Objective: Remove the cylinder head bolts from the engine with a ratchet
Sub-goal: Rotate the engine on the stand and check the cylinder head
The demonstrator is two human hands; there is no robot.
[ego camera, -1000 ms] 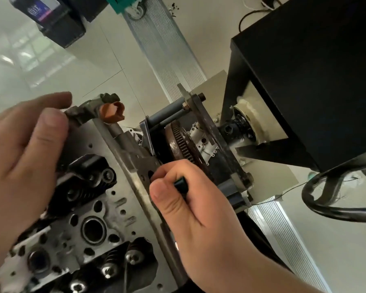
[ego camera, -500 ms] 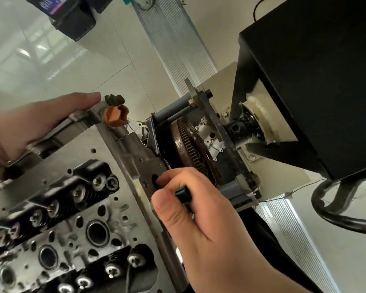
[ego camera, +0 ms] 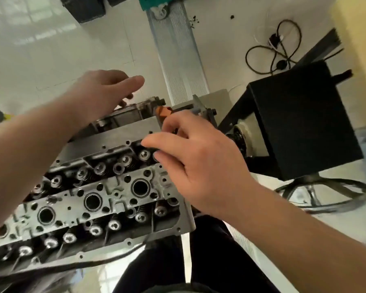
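Grey aluminium cylinder head point(ego camera: 106, 193), with round bores and rows of valve springs, fills the lower left. Left hand point(ego camera: 101, 94) hovers spread and empty over its far edge. Right hand point(ego camera: 201, 163) pinches a small dark object, hardly visible, beside an orange plastic connector point(ego camera: 164, 112).

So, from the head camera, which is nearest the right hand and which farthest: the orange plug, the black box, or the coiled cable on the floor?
From the right hand:
1. Orange plug, just beyond the fingertips.
2. Black box, off to the right.
3. Coiled cable, on the floor at upper right.
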